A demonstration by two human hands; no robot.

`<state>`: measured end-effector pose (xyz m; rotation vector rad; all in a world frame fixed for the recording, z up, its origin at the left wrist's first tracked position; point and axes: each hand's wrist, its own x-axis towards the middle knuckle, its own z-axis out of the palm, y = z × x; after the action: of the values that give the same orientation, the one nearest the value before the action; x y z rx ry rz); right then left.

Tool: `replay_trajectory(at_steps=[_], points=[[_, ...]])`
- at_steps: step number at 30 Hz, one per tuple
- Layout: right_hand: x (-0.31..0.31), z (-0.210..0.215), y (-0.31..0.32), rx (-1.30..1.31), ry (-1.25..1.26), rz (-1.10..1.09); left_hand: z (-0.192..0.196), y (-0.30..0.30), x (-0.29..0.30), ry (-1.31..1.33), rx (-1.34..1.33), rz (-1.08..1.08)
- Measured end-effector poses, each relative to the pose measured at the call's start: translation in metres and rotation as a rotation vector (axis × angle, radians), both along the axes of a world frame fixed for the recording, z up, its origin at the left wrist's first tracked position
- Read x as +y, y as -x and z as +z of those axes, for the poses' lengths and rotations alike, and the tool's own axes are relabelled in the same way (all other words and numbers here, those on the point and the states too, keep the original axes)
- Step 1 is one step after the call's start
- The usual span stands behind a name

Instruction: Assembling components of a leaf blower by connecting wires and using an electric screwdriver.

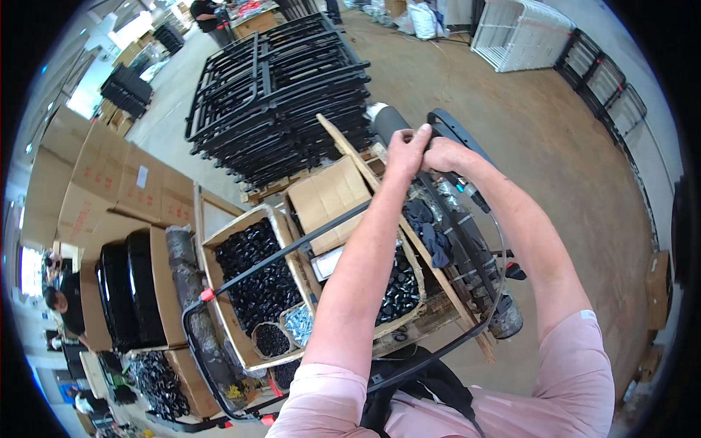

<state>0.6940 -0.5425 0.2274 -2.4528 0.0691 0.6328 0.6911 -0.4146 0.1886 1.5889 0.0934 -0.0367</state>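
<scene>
My left hand point(407, 152) and my right hand point(444, 155) meet at the far end of a black tubular metal frame point(292, 252). My left hand is closed on the frame, thumb uppermost. The fingers of my right hand are curled tight right beside it; what they hold is hidden. Just below the right hand is a dark tool-like piece with a blue fitting point(460, 182) and a thin hose. The frame reaches back toward me, partly behind my left forearm, with red pieces point(207, 295) on its near part. A curved black tube point(467, 139) shows beyond my right hand.
Under the frame, a carton point(208, 233) holds many small black parts point(255, 270) and bagged blue-silver hardware point(298, 323). A wooden strip point(409, 226) and padded rollers point(504, 321) lie alongside. Stacked black frames point(285, 87) stand ahead; large cartons point(124, 175) are at left.
</scene>
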Motion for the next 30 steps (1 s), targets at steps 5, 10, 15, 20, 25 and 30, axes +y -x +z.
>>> replay_trajectory(at_steps=[5, 10, 15, 20, 25, 30], points=[[0.008, -0.002, -0.002, -0.033, 0.053, -0.018, -0.032, 0.037, 0.035, 0.040, -0.078, 0.090], [0.016, 0.059, 0.041, 0.062, -0.467, -0.291, -0.030, 0.129, 0.115, 0.283, 0.184, -0.060], [0.120, 0.061, 0.135, -0.104, -0.483, -0.063, -0.056, 0.213, 0.232, 0.450, 0.304, 0.025], [0.233, -0.002, 0.252, -0.308, -0.145, 0.349, -0.047, 0.294, 0.324, 0.530, 0.486, 0.012], [0.364, -0.039, 0.362, -0.392, 0.004, 0.773, -0.089, 0.388, 0.424, 0.082, 0.469, 0.171], [0.464, -0.060, 0.418, -0.370, 0.125, 0.921, -0.114, 0.454, 0.497, -0.156, 0.454, 0.436]])
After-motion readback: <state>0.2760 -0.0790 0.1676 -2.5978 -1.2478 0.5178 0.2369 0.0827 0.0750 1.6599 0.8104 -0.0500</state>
